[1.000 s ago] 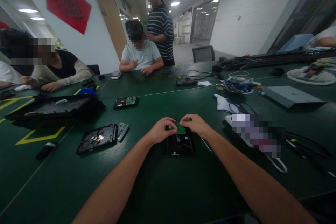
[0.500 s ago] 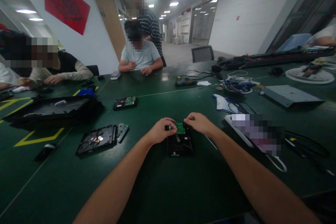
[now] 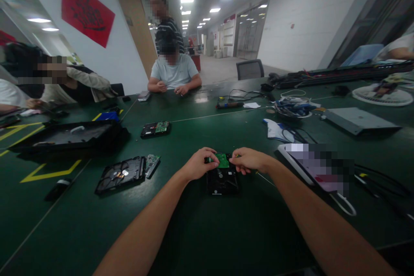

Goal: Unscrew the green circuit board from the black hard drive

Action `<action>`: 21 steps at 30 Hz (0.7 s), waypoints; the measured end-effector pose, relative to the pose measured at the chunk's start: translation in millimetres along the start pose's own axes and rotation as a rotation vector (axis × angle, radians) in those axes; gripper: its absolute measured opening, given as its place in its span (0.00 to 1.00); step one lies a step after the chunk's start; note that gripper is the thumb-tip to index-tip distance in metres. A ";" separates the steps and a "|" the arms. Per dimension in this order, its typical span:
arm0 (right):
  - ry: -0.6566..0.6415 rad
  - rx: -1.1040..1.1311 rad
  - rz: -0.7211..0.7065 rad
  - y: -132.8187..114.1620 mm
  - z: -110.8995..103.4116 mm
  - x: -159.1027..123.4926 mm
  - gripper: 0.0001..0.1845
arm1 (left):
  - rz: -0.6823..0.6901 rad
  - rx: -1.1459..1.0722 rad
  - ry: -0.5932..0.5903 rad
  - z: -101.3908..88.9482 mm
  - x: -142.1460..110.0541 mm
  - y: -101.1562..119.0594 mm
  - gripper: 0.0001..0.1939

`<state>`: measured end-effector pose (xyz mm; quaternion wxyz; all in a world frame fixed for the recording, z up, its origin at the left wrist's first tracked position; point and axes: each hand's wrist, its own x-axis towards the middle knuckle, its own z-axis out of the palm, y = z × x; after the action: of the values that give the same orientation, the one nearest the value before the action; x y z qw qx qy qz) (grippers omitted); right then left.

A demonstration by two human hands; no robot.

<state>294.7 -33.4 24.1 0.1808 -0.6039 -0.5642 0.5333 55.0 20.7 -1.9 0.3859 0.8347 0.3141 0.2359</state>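
The drive [image 3: 222,185] lies flat on the dark green table [image 3: 181,233], directly in front of the worker, and a small green board [image 3: 223,161] sits on its far half. The left hand [image 3: 201,164] is at the left side of this board. Its thumb and forefinger are brought near to each other at the edge; whether they pinch it or only touch it, I cannot tell. The right hand [image 3: 247,160] is at the other side, with the fingers curled and the thumb bent toward them, the tips just beside the board. These fingers are closed around a thin tool [image 3: 265,179], whose shaft comes out under the wrist; I cannot tell if the tips pinch also some small piece.

To the left, a second drive [image 3: 121,174] rests with a loose board [image 3: 152,165] just beside it. Farther away lies a third drive [image 3: 155,129], which carries a green board also, and to its left a black tray [image 3: 74,133]. Across the table sits a person in a light shirt [image 3: 176,71], and behind stands another in a striped shirt [image 3: 168,34].
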 end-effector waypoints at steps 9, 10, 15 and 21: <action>0.139 -0.001 -0.015 -0.3 9.3 9.3 0.11 | -0.041 0.034 0.031 -1.3 1.4 -1.0 0.03; 0.152 -0.004 -0.018 0.6 10.1 10.9 0.11 | -0.043 0.038 0.030 -1.8 1.7 -1.2 0.03; 0.234 0.008 -0.040 5.2 9.6 15.8 0.10 | -0.042 0.030 0.029 -3.1 2.7 -1.9 0.03; 0.449 0.197 -0.147 5.4 4.5 22.5 0.07 | -0.069 0.022 0.025 -3.5 2.1 -0.6 0.03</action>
<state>288.9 -17.0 8.0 0.3978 -0.6441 -0.4974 0.4237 54.0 24.2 0.0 0.3808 0.8246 0.3500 0.2293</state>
